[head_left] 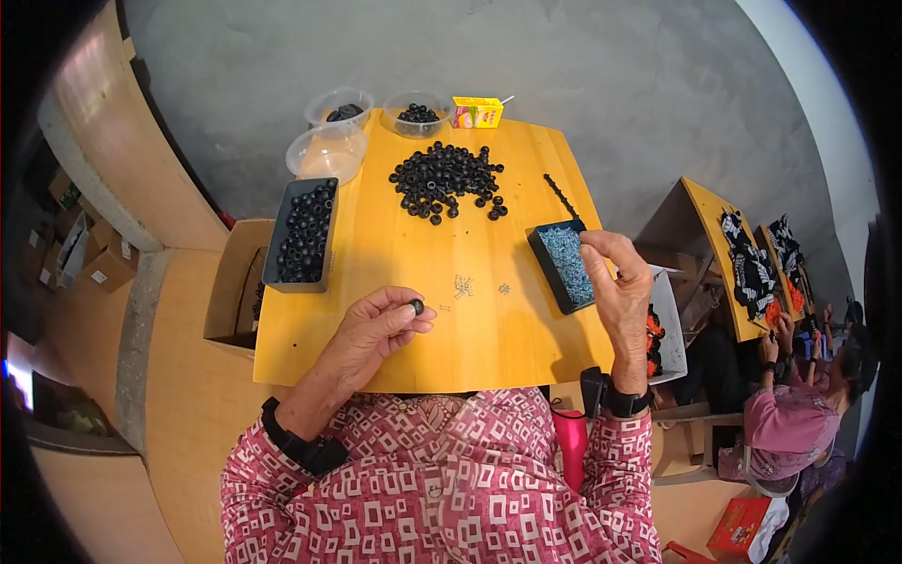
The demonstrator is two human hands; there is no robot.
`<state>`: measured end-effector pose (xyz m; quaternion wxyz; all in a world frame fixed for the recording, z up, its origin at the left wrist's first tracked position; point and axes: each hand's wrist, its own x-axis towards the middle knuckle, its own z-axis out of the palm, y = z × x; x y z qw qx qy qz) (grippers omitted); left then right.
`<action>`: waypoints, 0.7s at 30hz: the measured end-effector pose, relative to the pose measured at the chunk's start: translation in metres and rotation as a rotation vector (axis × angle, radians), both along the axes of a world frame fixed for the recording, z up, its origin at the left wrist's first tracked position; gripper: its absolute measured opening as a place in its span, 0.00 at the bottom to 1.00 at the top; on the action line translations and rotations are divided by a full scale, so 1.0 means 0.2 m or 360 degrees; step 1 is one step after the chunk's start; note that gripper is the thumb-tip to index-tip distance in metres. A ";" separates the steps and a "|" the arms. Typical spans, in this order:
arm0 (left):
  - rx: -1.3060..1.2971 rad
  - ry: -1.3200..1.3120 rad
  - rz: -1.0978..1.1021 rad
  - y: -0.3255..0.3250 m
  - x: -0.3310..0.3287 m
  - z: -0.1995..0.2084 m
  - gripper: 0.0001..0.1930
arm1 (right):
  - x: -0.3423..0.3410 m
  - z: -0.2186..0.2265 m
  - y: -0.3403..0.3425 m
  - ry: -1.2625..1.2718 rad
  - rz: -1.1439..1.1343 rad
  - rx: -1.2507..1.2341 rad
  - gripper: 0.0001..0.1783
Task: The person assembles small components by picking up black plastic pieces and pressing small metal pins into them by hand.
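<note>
From the head camera I have my left hand (374,327) over the near part of the table (376,249), thumb and fingers closed on one black bead (417,306), which sits at the fingertips with its round side showing. My right hand (618,282) is raised at the right-hand tray (545,268), thumb and forefinger bent close together above its edge; I cannot tell whether they touch or pinch anything. That dark tray is full of small blue bits (562,252), and a black rod (561,195) lies just beyond it. Between my hands, two little clusters of bits, the left one (462,286) and the right one (505,289), rest on the wood. Farther up, I see a loose heap (446,177) of beads like the held one, with a few scattered at its near edge. Left of it stands a grey bin (332,235), well filled with more. Clear bowls (324,167) stand around the far left corner, beside a yellow carton (477,113). Off to the right, a co-worker (794,423) in pink sits at another table.
</note>
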<state>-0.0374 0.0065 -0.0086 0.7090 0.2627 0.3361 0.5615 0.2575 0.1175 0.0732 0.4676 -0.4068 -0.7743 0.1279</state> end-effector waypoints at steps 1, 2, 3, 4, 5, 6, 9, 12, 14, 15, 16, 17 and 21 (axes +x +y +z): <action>0.0000 -0.0009 -0.0006 0.00 0.00 0.00 0.09 | 0.02 0.00 0.01 -0.0009 -0.0006 0.0000 0.07; -0.0004 0.0009 0.0006 -0.01 -0.01 0.00 0.08 | 0.04 0.00 0.02 -0.0029 -0.0064 -0.0018 0.07; -0.0008 0.0034 0.0021 -0.01 -0.01 0.01 0.08 | 0.06 0.00 0.04 -0.0041 -0.0118 -0.0036 0.08; -0.0007 0.0033 0.0019 -0.01 -0.01 0.01 0.08 | 0.08 0.00 0.05 -0.0102 -0.0126 0.0025 0.08; -0.0013 0.0040 0.0027 -0.01 -0.01 0.02 0.08 | 0.10 0.00 0.07 -0.0102 -0.0126 0.0027 0.08; -0.0018 0.0047 0.0041 -0.02 -0.02 0.02 0.09 | 0.10 0.00 0.08 -0.0115 -0.0153 -0.0022 0.08; -0.0014 0.0037 0.0021 -0.01 -0.02 -0.01 0.09 | 0.07 -0.01 0.12 -0.0133 -0.0168 -0.0043 0.09; -0.0013 0.0022 0.0025 -0.01 -0.01 0.00 0.09 | -0.03 -0.01 0.17 -0.0163 -0.0008 -0.0120 0.12; -0.0003 0.0023 0.0018 -0.01 -0.01 0.00 0.09 | -0.14 -0.02 0.23 -0.0216 0.0000 -0.0143 0.12; 0.0004 0.0021 0.0027 -0.02 -0.02 -0.01 0.09 | -0.20 -0.04 0.28 -0.0273 0.0024 -0.0168 0.12; 0.0010 0.0019 0.0030 -0.02 -0.02 0.00 0.09 | -0.23 -0.06 0.34 -0.0275 0.0026 -0.0161 0.12; 0.0005 0.0020 0.0029 -0.02 -0.02 0.00 0.09 | -0.26 -0.10 0.41 -0.0400 0.0032 -0.0047 0.11; -0.0012 0.0014 0.0035 -0.01 -0.01 0.01 0.08 | -0.37 -0.19 0.59 -0.0787 -0.0082 0.0200 0.09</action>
